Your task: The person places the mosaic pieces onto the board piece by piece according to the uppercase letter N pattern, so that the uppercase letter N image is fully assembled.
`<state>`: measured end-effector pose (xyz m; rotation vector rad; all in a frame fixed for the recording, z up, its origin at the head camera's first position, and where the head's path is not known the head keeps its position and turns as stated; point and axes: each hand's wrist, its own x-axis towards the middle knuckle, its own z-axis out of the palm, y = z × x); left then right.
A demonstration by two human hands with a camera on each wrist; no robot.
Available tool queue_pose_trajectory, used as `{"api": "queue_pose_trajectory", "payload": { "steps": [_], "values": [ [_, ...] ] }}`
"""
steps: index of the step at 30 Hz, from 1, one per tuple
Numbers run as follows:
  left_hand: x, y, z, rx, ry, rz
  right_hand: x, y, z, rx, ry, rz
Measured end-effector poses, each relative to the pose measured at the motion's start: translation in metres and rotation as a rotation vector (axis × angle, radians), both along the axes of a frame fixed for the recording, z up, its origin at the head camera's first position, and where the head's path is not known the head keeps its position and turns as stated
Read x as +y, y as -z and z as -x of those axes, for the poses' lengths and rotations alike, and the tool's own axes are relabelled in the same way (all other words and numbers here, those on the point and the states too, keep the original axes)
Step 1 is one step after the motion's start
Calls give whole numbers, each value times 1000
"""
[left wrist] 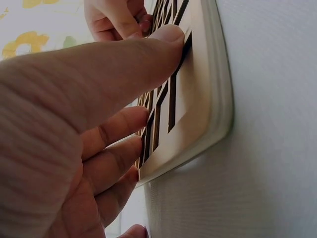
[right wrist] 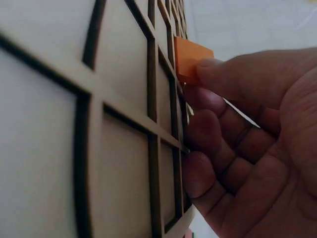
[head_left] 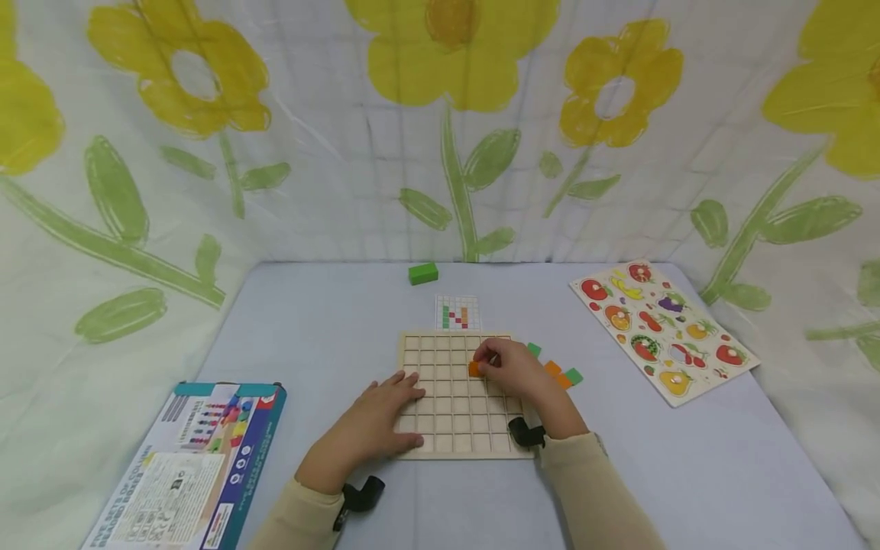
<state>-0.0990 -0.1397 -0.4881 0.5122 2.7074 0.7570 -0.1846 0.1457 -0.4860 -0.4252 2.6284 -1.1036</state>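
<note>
A wooden grid board (head_left: pixel 454 412) lies on the table, its squares divided by raised strips. My right hand (head_left: pixel 512 368) pinches an orange square tile (right wrist: pixel 190 58) between thumb and fingers, over the upper right part of the grid. In the right wrist view the tile is right at the grid strips, with the other fingertips close to the board. My left hand (head_left: pixel 374 420) rests on the board's left edge, fingers spread and thumb laid over the frame (left wrist: pixel 198 99). Behind the board sits a small pattern card (head_left: pixel 457 313) with green, red and orange squares.
Several loose orange and green tiles (head_left: pixel 574 376) lie right of the board, partly behind my right hand. A green block (head_left: pixel 422 273) stands at the back. At the right is a fruit picture board (head_left: pixel 663 328); at the left front, a printed box (head_left: pixel 199 466).
</note>
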Motion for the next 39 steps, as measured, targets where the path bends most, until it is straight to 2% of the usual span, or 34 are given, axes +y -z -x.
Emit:
{"api": "queue_pose_trajectory", "payload": {
  "steps": [5,19,33,36,39],
  "values": [
    [1,-1,-1,-10,-10,5,0,3,-1,6,-34,-28],
    [1,-1,0,16,4,4,-3,0,-2,46,-28,-92],
    [3,-1,1,10,3,8,-1,2,-1,51,-19,-104],
    [3,-2,0,9,1,14,5,-3,-1,92,-7,-70],
    [2,-3,0,7,-2,20,18,-18,-2,153,51,-22]
  ]
}}
